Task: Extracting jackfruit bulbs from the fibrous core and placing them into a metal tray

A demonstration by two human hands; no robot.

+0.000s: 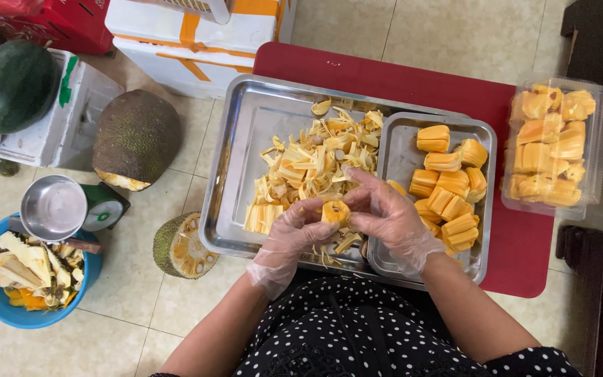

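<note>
Underneath, steel trays (246, 139) top a red table (413, 77).

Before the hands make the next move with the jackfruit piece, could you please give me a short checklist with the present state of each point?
1. Jackfruit pod held by both hands: ok, left hand and right hand both touch it.
2. Gloves on both hands: ok.
3. Seed taken out of the pod: cannot tell.
4. Space in the small tray for another pod: ok, its left part is bare.
5. Scraps kept in the large tray: ok.
6. Clear box has space: not ok, it looks full.
</note>
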